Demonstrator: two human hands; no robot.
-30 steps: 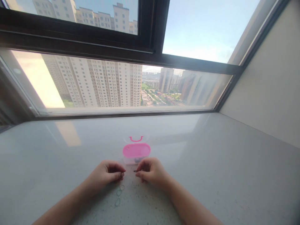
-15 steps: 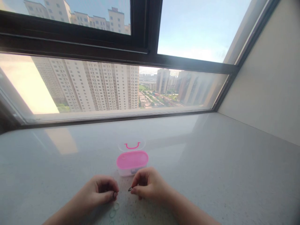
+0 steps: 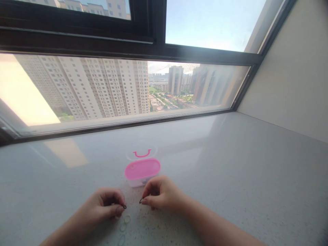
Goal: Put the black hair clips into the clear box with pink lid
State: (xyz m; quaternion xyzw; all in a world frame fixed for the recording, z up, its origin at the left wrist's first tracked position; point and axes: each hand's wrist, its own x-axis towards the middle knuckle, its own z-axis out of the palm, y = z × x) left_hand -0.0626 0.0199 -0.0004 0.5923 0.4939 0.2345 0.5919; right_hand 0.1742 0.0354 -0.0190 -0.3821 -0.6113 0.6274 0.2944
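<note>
My left hand (image 3: 105, 206) is closed in a pinch, with a small dark elastic band (image 3: 125, 207) between thumb and fingertips. Opposite it, my right hand (image 3: 165, 193) pinches another small dark band (image 3: 140, 201). A narrow gap separates the two sets of fingertips. Below them, several pale green rings (image 3: 123, 227) lie in a line on the white surface. Just beyond my right fingers stands an oval box with a pink top (image 3: 143, 169) and a see-through body. My right hand covers part of its front. A clear lid with a pink handle (image 3: 142, 154) is behind the box.
The speckled white sill (image 3: 230, 177) stretches out on both sides of my hands. A dark-framed window (image 3: 159, 51) rises at the back, with tall buildings outside. A plain wall (image 3: 289, 78) bounds the right side.
The camera view has shifted slightly, so the box and window sit a little higher in the picture. The band at my left fingertips now shows more clearly. Both pinches are held.
</note>
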